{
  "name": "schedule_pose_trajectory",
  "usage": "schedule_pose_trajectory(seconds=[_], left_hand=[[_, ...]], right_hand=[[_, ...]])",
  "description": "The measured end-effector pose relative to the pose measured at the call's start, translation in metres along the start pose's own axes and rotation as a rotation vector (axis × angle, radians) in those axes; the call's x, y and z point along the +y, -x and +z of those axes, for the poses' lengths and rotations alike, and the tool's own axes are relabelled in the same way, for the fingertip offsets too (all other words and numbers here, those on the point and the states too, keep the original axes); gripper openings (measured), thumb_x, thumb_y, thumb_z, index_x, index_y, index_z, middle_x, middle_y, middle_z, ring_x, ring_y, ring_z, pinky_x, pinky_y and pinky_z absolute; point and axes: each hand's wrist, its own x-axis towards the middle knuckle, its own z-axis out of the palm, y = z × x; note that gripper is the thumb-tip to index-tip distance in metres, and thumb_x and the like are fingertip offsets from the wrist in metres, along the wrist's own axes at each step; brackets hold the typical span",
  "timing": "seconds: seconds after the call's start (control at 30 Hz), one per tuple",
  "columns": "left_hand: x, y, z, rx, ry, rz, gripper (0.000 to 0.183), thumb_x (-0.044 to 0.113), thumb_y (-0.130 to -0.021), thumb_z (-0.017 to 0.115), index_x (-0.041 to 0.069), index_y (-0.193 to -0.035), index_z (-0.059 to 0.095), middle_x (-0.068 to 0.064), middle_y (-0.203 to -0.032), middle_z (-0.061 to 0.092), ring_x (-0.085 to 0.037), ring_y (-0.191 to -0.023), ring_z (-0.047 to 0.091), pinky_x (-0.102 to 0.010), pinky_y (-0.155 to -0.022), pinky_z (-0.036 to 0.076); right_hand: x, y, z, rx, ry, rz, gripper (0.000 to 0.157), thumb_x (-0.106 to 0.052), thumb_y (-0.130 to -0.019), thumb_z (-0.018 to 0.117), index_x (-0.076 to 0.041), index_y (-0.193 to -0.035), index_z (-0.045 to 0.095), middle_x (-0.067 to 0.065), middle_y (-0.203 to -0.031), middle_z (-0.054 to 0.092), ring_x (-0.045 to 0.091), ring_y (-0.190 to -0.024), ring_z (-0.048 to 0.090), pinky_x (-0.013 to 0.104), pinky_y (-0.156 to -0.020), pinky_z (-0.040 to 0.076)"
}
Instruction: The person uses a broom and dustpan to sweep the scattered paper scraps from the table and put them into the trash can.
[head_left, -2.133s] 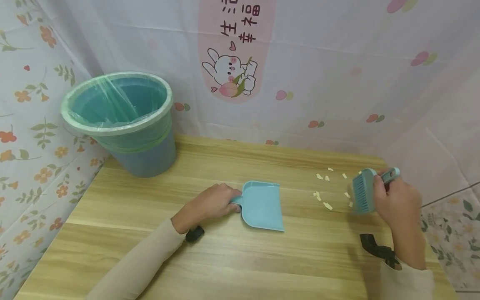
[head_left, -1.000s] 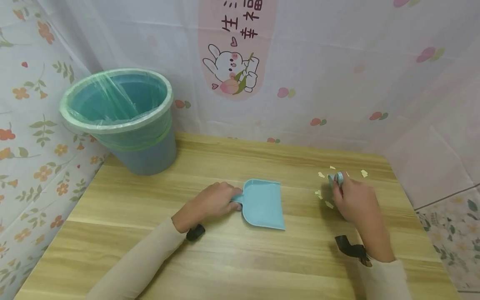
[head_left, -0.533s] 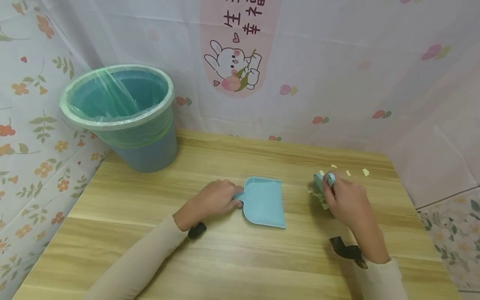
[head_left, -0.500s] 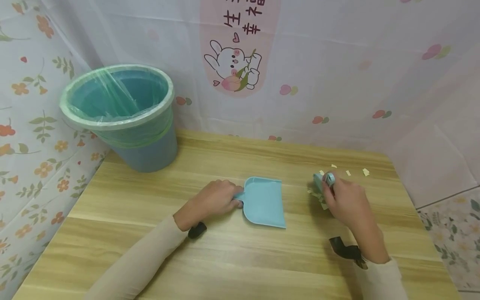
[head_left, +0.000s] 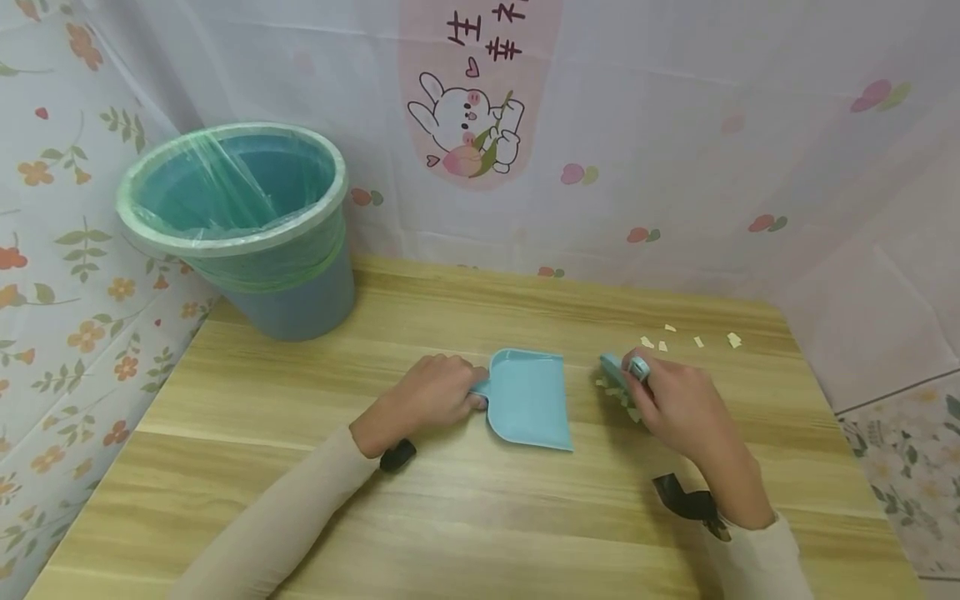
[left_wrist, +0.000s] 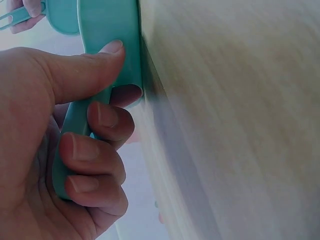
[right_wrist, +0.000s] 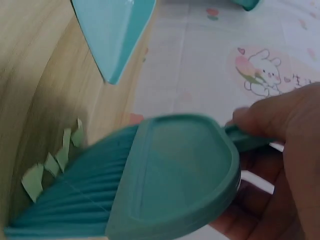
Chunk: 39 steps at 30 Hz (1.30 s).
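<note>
My left hand (head_left: 437, 392) grips the handle of a light blue dustpan (head_left: 528, 400), which lies flat on the table with its wide edge facing right. In the left wrist view, curled fingers (left_wrist: 95, 155) wrap the handle while the thumb presses on the pan. To the right, my right hand (head_left: 678, 400) holds a small hand brush (right_wrist: 170, 170) by its handle, bristles down on the table. Several paper scraps (right_wrist: 34, 180) lie against the bristles, between brush and dustpan. Behind the brush, several more paper scraps (head_left: 733, 340) are scattered.
A blue bin (head_left: 300, 292) with a green plastic liner stands at the back left of the wooden table (head_left: 450, 517). A printed cloth (head_left: 675, 150) hangs along the back edge. Black wrist mounts (head_left: 684, 500) sit on both forearms.
The right hand brought the brush from the far right down onto the table and left toward the dustpan, pushing several scraps along. The left hand and dustpan have stayed in place.
</note>
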Motion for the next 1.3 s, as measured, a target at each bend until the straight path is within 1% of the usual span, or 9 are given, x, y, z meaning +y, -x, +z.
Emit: schedule_pose_trajectory(seconds=[0.3,0.37,0.5,0.57,0.7,0.8,0.93,1.07,1.3], left_hand=[[-0.002,0.0,0.0,-0.015,0.009,-0.02,0.017,0.026,-0.106,0.075,0.012,-0.097,0.069,0.004,-0.073,0.047,-0.012,-0.067,0.043,-0.028,-0.057,0.037],[-0.002,0.0,0.001,-0.016,0.007,-0.022,0.017,0.026,-0.106,0.075,0.012,-0.098,0.07,0.004,-0.074,0.048,-0.012,-0.067,0.043,-0.028,-0.057,0.037],[-0.002,0.0,0.001,-0.019,0.003,-0.023,0.018,0.027,-0.106,0.075,0.012,-0.099,0.07,0.004,-0.074,0.049,-0.012,-0.067,0.044,-0.028,-0.057,0.038],[-0.002,0.0,0.001,-0.02,0.001,-0.024,0.018,0.027,-0.106,0.075,0.012,-0.099,0.07,0.004,-0.074,0.05,-0.013,-0.068,0.045,-0.029,-0.057,0.038],[-0.002,-0.001,0.0,-0.022,-0.005,-0.026,0.017,0.027,-0.106,0.075,0.012,-0.099,0.071,0.003,-0.075,0.051,-0.013,-0.068,0.046,-0.029,-0.058,0.039],[-0.001,-0.001,0.0,-0.023,-0.008,-0.027,0.018,0.027,-0.106,0.076,0.011,-0.099,0.071,0.003,-0.075,0.052,-0.013,-0.068,0.046,-0.029,-0.058,0.04],[-0.001,-0.001,-0.001,-0.03,-0.007,-0.028,0.018,0.028,-0.106,0.075,0.011,-0.101,0.071,0.003,-0.075,0.052,-0.013,-0.068,0.046,-0.029,-0.058,0.04],[-0.001,-0.001,-0.001,-0.032,-0.005,-0.03,0.018,0.029,-0.106,0.076,0.012,-0.1,0.071,0.003,-0.075,0.053,-0.013,-0.069,0.046,-0.03,-0.058,0.041],[0.0,-0.001,-0.002,-0.035,-0.003,-0.028,0.02,0.029,-0.105,0.076,0.011,-0.099,0.07,0.003,-0.075,0.052,-0.013,-0.069,0.045,-0.03,-0.058,0.041]], right_hand=[[0.0,-0.002,0.0,0.007,-0.05,-0.103,0.005,-0.013,-0.107,0.06,-0.011,-0.104,0.063,-0.014,-0.069,0.049,-0.001,-0.057,0.04,0.025,-0.048,0.034],[0.001,-0.002,-0.001,0.025,-0.037,-0.104,0.014,-0.02,-0.112,0.055,-0.011,-0.105,0.064,-0.013,-0.068,0.048,0.0,-0.056,0.038,0.026,-0.048,0.034],[0.003,0.001,-0.006,0.083,0.045,-0.075,0.039,-0.036,-0.119,0.038,-0.008,-0.104,0.06,-0.01,-0.065,0.043,0.005,-0.054,0.033,0.028,-0.046,0.03],[0.002,0.002,-0.008,0.112,0.09,-0.044,0.04,-0.035,-0.118,0.035,-0.007,-0.099,0.056,-0.009,-0.062,0.038,0.006,-0.052,0.029,0.029,-0.044,0.026],[-0.003,0.002,-0.009,0.14,0.135,0.022,0.022,-0.022,-0.104,0.046,-0.009,-0.087,0.043,-0.01,-0.059,0.025,0.007,-0.05,0.021,0.029,-0.044,0.018],[-0.008,0.0,-0.005,0.143,0.141,0.058,0.021,-0.014,-0.098,0.05,-0.011,-0.082,0.037,-0.011,-0.06,0.021,0.007,-0.051,0.019,0.028,-0.045,0.017],[-0.014,-0.002,0.002,0.163,0.135,0.088,0.024,-0.008,-0.097,0.053,-0.011,-0.08,0.036,-0.011,-0.058,0.022,0.007,-0.05,0.019,0.027,-0.044,0.017],[-0.017,-0.004,0.008,0.167,0.124,0.104,0.02,-0.005,-0.099,0.057,-0.006,-0.085,0.043,-0.01,-0.057,0.025,0.009,-0.048,0.022,0.029,-0.041,0.02],[-0.022,-0.006,0.015,0.102,0.094,0.047,0.019,0.0,-0.098,0.066,-0.002,-0.094,0.048,-0.004,-0.06,0.036,0.01,-0.047,0.029,0.028,-0.04,0.026]])
